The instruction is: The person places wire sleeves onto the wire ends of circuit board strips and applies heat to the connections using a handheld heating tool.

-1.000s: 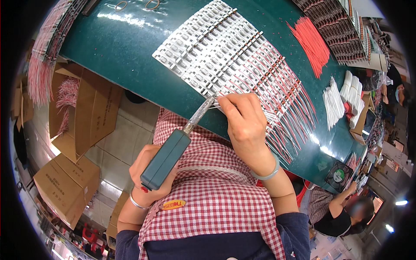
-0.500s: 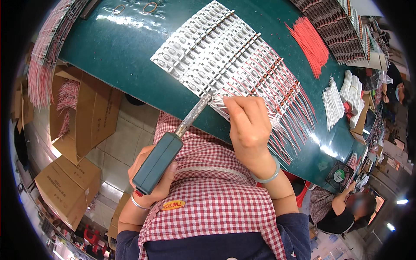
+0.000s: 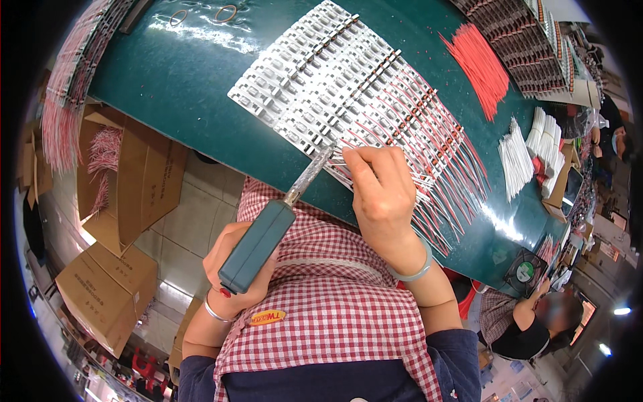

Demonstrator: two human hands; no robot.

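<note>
My left hand (image 3: 220, 258) is wrapped round the dark green handle of a soldering iron (image 3: 258, 244). Its silvery shaft points up to the right, with the tip at the near edge of a panel of small white circuit boards (image 3: 315, 60). Just right of that tip, my right hand (image 3: 383, 191) pinches a thin wire over the panel; its fingertips hide part of the wire. Rows of red and white wires (image 3: 445, 157) run from the boards on the panel's right half, their ends hanging toward me. The left half has no wires on it.
On the green table (image 3: 181, 87) lie bundles of red wires (image 3: 479, 70) and white wires (image 3: 514, 161). Stacked boards (image 3: 516, 50) stand at far right. A small fan (image 3: 526, 271) sits near the right edge. Cardboard boxes (image 3: 107, 295) stand left; a co-worker (image 3: 529, 325) sits right.
The soldering iron's handle and my left hand have shifted a little right and up. My right hand has moved slightly left. The panel has slid slightly left.
</note>
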